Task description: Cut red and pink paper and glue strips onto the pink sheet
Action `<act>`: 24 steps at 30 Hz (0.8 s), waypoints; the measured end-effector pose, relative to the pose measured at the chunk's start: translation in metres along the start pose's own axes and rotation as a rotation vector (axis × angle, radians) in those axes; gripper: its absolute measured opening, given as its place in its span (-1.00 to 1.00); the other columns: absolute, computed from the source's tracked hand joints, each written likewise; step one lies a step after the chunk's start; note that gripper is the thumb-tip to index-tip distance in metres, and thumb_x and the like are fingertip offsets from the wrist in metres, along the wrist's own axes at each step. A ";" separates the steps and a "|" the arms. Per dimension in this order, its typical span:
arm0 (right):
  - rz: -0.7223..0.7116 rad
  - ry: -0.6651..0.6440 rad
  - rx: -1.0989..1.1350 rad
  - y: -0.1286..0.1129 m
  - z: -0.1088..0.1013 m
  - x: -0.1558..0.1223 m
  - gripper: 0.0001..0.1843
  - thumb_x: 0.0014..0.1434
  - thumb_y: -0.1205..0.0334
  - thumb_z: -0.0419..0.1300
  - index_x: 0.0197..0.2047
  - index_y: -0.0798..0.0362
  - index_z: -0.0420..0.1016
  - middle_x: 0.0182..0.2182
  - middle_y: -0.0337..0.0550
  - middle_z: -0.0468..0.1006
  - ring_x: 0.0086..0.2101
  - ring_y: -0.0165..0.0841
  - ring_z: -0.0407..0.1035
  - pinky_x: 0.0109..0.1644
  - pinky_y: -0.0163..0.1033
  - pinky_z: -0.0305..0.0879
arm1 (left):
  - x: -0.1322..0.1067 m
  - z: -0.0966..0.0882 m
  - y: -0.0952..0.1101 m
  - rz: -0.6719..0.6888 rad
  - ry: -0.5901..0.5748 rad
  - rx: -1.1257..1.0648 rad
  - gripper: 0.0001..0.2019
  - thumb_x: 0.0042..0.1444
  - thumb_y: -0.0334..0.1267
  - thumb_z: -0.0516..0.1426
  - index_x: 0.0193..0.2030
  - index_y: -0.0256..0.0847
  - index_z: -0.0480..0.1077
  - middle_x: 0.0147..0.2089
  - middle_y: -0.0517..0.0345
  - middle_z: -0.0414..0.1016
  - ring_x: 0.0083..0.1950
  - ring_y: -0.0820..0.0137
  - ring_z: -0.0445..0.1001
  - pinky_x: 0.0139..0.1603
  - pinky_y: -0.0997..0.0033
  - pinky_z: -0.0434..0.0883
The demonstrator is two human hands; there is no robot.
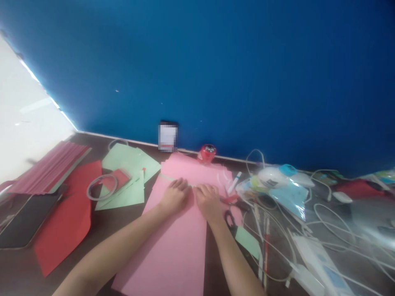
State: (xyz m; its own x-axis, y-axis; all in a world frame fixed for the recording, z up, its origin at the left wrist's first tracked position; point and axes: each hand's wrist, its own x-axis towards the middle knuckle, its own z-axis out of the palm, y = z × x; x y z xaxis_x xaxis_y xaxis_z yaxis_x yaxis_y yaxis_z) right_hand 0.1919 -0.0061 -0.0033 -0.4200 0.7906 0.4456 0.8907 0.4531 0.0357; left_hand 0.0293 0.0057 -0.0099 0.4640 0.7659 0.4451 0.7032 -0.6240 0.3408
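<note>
A long sheet of pink paper (175,242) lies on the desk in front of me, over more pink paper toward the wall. Across its upper part runs a thin pale strip (166,177), perhaps tape. My left hand (176,195) rests on the sheet with its fingers curled down over the strip. Close beside it, my right hand (209,200) has its fingers bent and pressed together at the strip. A short bit of the strip shows between the two hands. Fingertips are partly hidden and blurred.
Left are green papers (129,164), red paper (72,218), a roll of tape (101,188), a dark phone-like slab (27,222) and a pink stack (51,166). Scissors (230,218), a red shiny object (207,153), cables and a power strip (321,263) lie right and behind.
</note>
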 end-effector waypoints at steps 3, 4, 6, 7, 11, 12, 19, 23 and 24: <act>0.014 0.024 0.000 0.000 0.000 0.000 -0.82 0.21 0.40 0.03 -0.33 0.05 0.43 -0.36 -0.13 0.47 -0.29 -0.30 0.24 -0.14 -0.14 0.02 | 0.000 -0.001 0.000 0.007 -0.011 0.012 -0.85 0.04 -0.36 0.04 -0.23 -0.23 0.36 -0.04 -0.11 0.38 0.06 0.14 0.31 0.05 0.14 0.25; 0.018 0.032 0.005 0.000 0.000 0.000 -0.82 0.21 0.40 0.03 -0.33 0.05 0.43 -0.36 -0.12 0.47 -0.29 -0.30 0.24 -0.14 -0.15 0.01 | 0.000 -0.001 0.000 0.008 -0.013 0.014 -0.85 0.04 -0.35 0.04 -0.23 -0.23 0.36 -0.04 -0.10 0.38 0.06 0.14 0.31 0.05 0.14 0.25; 0.025 0.043 0.021 0.000 0.000 0.001 -0.82 0.21 0.39 0.03 -0.33 0.05 0.43 -0.36 -0.12 0.47 -0.29 -0.31 0.24 -0.14 -0.15 0.01 | 0.000 -0.002 0.000 0.006 -0.014 0.011 -0.85 0.05 -0.35 0.03 -0.23 -0.23 0.36 -0.04 -0.11 0.38 0.06 0.14 0.30 0.04 0.14 0.25; 0.028 0.047 0.028 -0.001 0.000 0.001 -0.82 0.21 0.39 0.03 -0.33 0.05 0.43 -0.36 -0.12 0.47 -0.28 -0.31 0.24 -0.14 -0.16 0.01 | 0.000 -0.002 0.000 0.005 -0.013 0.008 -0.85 0.05 -0.34 0.03 -0.23 -0.22 0.36 -0.04 -0.11 0.38 0.06 0.15 0.30 0.04 0.14 0.25; 0.043 0.038 0.029 -0.001 -0.001 0.003 -0.84 0.20 0.38 0.05 -0.34 0.05 0.43 -0.37 -0.13 0.47 -0.28 -0.30 0.24 -0.15 -0.16 0.01 | 0.000 0.000 0.000 0.000 -0.008 0.010 -0.86 0.06 -0.34 0.04 -0.24 -0.22 0.37 -0.03 -0.11 0.37 0.07 0.14 0.30 0.04 0.14 0.25; 0.043 0.033 0.027 -0.002 -0.001 0.003 -0.84 0.20 0.37 0.05 -0.34 0.05 0.43 -0.37 -0.13 0.47 -0.29 -0.30 0.24 -0.15 -0.16 0.01 | 0.000 0.001 0.000 0.000 -0.008 0.014 -0.86 0.06 -0.34 0.04 -0.24 -0.23 0.37 -0.03 -0.11 0.37 0.07 0.15 0.30 0.05 0.14 0.25; 0.037 0.025 0.036 -0.001 0.001 0.002 -0.83 0.21 0.38 0.04 -0.32 0.06 0.44 -0.37 -0.13 0.47 -0.28 -0.31 0.23 -0.14 -0.17 0.00 | -0.001 0.004 -0.004 0.027 -0.016 0.034 -0.83 0.06 -0.32 0.05 -0.20 -0.24 0.37 -0.02 -0.14 0.37 0.08 0.14 0.28 0.06 0.14 0.23; 0.036 0.027 0.029 0.001 0.004 0.000 -0.83 0.18 0.43 0.06 -0.25 0.07 0.45 -0.33 -0.12 0.48 -0.26 -0.30 0.23 -0.14 -0.18 0.00 | -0.001 0.002 -0.003 0.064 -0.037 0.096 -0.76 0.09 -0.29 0.04 -0.10 -0.24 0.36 0.01 -0.13 0.36 0.09 0.15 0.27 0.08 0.15 0.23; 0.036 0.024 0.028 0.001 0.004 0.000 -0.83 0.17 0.44 0.06 -0.25 0.08 0.45 -0.33 -0.12 0.48 -0.26 -0.30 0.23 -0.13 -0.18 0.00 | -0.001 0.002 -0.003 0.065 -0.037 0.110 -0.74 0.10 -0.28 0.04 -0.07 -0.24 0.36 0.01 -0.13 0.35 0.10 0.14 0.26 0.08 0.15 0.22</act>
State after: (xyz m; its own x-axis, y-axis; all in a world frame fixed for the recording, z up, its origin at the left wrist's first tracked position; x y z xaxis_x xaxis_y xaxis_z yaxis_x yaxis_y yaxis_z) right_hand 0.1918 -0.0040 -0.0069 -0.3830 0.7966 0.4677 0.9000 0.4359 -0.0054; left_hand 0.0280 0.0073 -0.0129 0.5291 0.7308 0.4314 0.7248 -0.6535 0.2181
